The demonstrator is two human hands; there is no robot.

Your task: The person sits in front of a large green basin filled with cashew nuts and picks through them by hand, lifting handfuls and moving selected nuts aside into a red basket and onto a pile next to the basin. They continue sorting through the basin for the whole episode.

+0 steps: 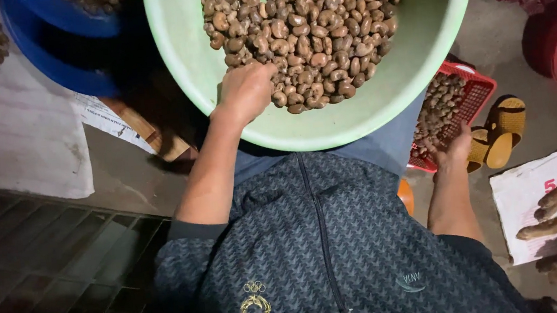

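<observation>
Left hand [244,91] cupped over cashew nuts [308,33], just ahead in green basin [429,36] on lap. Right hand [451,151] gripping red basket [472,102] rim, probably loosely. Could tip basin if pressed hard; could spill basket nuts.

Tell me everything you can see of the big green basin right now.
The pale green basin is round and looks like smooth plastic, with a rolled rim; its top runs out of frame. It sits upright on the person's lap, above the dark patterned jacket. It holds a heap of brown, curved cashew nuts piled against its near side. The left hand reaches over the rim and rests in the nuts. The right hand is apart from it, at the red basket.
</observation>
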